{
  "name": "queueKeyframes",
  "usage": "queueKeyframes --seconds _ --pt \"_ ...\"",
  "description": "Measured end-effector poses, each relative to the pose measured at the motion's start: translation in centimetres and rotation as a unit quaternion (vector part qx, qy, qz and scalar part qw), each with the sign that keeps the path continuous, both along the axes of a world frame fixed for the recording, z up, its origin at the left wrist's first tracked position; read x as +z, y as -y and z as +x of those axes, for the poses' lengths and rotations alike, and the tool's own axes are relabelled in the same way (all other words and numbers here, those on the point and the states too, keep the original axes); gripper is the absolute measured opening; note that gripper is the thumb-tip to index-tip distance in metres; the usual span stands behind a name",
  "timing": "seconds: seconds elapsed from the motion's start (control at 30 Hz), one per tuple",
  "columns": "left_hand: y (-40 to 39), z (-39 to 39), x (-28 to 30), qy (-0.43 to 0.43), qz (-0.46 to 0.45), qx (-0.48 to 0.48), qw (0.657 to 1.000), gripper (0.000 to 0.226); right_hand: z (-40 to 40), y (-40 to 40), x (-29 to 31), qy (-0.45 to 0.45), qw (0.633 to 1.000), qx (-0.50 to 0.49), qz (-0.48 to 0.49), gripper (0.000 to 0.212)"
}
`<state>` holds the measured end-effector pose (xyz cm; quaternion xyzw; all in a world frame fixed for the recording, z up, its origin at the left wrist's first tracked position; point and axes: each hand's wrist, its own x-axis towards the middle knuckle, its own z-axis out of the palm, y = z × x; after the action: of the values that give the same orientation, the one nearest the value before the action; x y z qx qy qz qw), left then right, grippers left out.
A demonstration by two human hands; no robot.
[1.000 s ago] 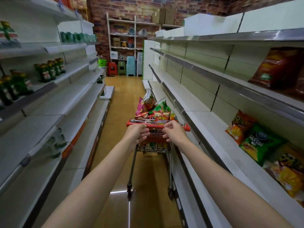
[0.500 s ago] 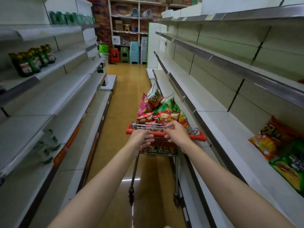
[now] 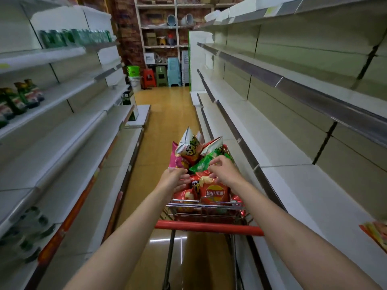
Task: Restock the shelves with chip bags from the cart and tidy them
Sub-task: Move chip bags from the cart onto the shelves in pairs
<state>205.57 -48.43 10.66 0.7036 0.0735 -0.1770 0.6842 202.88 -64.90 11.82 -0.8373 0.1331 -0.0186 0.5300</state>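
Observation:
A small wire cart (image 3: 209,213) with a red handle (image 3: 209,226) stands in the aisle, piled with chip bags. Both my arms reach over the handle into the cart. A red Lay's bag (image 3: 214,193) lies on top at the near end. My right hand (image 3: 225,173) curls its fingers over that bag's top edge, just in front of a green bag (image 3: 201,164). My left hand (image 3: 173,178) touches the left side of the red bags; its grip is hidden. A white and orange bag (image 3: 189,146) stands upright at the far end of the pile.
Bare white shelves (image 3: 282,147) run along the right, close to the cart. A few chip bags (image 3: 377,234) lie at the far right edge. Left shelves (image 3: 62,130) hold green packets (image 3: 21,99) and bottles. Stools and buckets (image 3: 161,76) stand at the aisle's end.
Both hands have let go of the red handle and reached forward into the cart onto the chip bags. The cart has rolled further down the aisle.

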Motion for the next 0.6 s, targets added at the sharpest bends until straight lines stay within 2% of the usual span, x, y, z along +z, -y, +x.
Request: queueKeyframes --seconds 0.33,0.5,0.6 --pt "1.9 10.4 -4.1 -0.021 0.067 0.006 0.997 0.013 9.9 2.0 -4.4 -0.063 0.998 0.006 0.021 0.019" --pt "3.0 17.0 -5.6 -0.002 0.119 0.020 0.993 0.033 14.8 3.3 -5.8 -0.076 0.997 -0.014 0.027 0.009" --pt "2.7 21.7 -6.9 0.017 0.192 0.026 0.981 0.062 17.8 4.1 -6.1 -0.085 0.996 -0.030 0.028 0.008"
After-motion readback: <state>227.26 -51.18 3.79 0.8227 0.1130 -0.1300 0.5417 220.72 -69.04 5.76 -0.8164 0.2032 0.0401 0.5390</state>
